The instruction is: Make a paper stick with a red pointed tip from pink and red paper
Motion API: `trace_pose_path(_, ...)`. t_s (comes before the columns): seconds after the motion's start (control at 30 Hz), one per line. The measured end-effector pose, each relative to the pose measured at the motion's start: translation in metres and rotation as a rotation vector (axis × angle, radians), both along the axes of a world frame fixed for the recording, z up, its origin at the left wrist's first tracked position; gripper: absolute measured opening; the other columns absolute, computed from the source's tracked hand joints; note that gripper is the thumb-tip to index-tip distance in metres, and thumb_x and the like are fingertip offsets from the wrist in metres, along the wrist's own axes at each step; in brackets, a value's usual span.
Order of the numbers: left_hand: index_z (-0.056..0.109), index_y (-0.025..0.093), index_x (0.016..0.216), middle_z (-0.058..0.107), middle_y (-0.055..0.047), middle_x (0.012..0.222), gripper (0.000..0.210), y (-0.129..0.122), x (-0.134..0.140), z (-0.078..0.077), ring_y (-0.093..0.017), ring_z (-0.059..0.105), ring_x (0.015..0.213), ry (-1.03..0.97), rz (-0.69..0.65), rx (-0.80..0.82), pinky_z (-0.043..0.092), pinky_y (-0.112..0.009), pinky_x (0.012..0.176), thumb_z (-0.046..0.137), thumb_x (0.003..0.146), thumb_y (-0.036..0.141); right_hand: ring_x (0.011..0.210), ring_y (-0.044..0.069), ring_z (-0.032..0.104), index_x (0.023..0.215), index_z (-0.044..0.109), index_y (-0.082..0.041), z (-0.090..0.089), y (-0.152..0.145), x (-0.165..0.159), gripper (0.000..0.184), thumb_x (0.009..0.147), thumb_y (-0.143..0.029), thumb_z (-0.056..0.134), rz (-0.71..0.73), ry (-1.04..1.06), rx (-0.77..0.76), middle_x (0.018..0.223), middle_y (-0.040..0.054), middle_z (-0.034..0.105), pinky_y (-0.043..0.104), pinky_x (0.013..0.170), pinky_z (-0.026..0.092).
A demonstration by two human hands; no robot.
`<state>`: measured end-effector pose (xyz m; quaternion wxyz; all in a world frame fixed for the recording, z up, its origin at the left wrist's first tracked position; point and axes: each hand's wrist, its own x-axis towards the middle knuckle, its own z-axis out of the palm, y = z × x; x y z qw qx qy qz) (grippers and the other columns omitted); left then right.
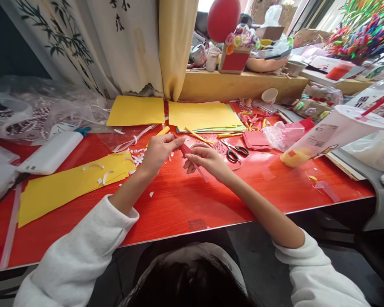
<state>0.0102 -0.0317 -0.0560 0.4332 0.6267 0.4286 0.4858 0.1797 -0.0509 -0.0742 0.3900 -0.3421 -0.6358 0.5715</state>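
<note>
Over the middle of the red table (pixel 179 204), both hands hold one small piece of red paper (pixel 184 149). My left hand (pixel 160 153) pinches its upper end between thumb and fingertips. Lower down, my right hand (pixel 208 160) has thumb and fingers closed on the same piece. A thin pale pink strip (pixel 201 172) sticks out below the right fingers; whether it belongs to the paper I cannot tell. Black-handled scissors (pixel 233 152) lie just beyond the right hand. White paper scraps (pixel 142 158) are scattered beside the left hand.
Yellow paper strips (pixel 67 183) lie at the left, near a white power bank (pixel 51 151). Yellow sheets (pixel 198 115) are stacked at the back. Red paper squares (pixel 256 140) sit right of the scissors. A plastic drink cup (pixel 326 134) leans at the right.
</note>
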Motion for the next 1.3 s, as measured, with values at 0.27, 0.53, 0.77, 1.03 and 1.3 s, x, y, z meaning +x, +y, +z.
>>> trace_pose_path(0.27,0.057,0.015,0.063,0.049,0.002,0.061,0.036,-0.001,0.003,0.001,-0.009,0.041,0.060,0.153,-0.088,-0.023,0.031,-0.025,0.059,0.066,0.073,0.047,0.057,0.013,0.066,0.082,0.061,-0.013,0.001,0.002,0.003,0.033,0.080,-0.046,0.062,-0.072,0.032,0.002,0.068,0.0038,0.067,0.025,0.056,0.053)
trace_pose_path(0.53,0.064,0.015,0.070,0.059,-0.001,0.068,0.032,0.001,0.005,-0.001,-0.012,0.051,0.066,-0.021,0.101,0.023,0.037,-0.024,0.061,0.067,0.072,0.047,0.057,0.012,0.066,0.088,0.061,-0.013,0.002,0.003,0.004,0.035,0.079,-0.047,0.062,-0.051,0.007,-0.051,0.070,0.0034,0.068,0.024,0.056,0.053)
trace_pose_path(0.77,0.065,0.013,0.069,0.058,-0.001,0.064,0.028,-0.003,0.006,-0.001,-0.011,0.049,0.065,-0.035,0.051,0.006,0.039,-0.024,0.064,0.070,0.071,0.041,0.057,0.013,0.066,0.090,0.060,-0.012,0.008,0.000,0.004,0.034,0.081,-0.045,0.060,-0.012,-0.030,-0.029,0.071,0.0038,0.067,0.025,0.057,0.053)
trace_pose_path(1.03,0.063,0.013,0.071,0.055,0.001,0.066,0.029,0.000,0.004,-0.005,-0.009,0.047,0.065,-0.058,0.017,-0.019,0.037,-0.023,0.064,0.069,0.072,0.042,0.059,0.011,0.066,0.093,0.060,-0.012,0.006,-0.001,0.003,0.036,0.088,-0.046,0.051,0.012,-0.120,0.033,0.074,0.0043,0.067,0.022,0.057,0.051)
trace_pose_path(1.3,0.062,0.013,0.065,0.057,0.001,0.065,0.028,0.001,0.003,-0.008,-0.010,0.047,0.063,0.001,-0.038,-0.050,0.037,-0.024,0.064,0.069,0.072,0.040,0.061,0.011,0.066,0.087,0.056,-0.014,0.000,0.001,0.002,0.037,0.087,-0.051,0.049,0.062,-0.151,0.012,0.076,0.0048,0.067,0.022,0.057,0.053)
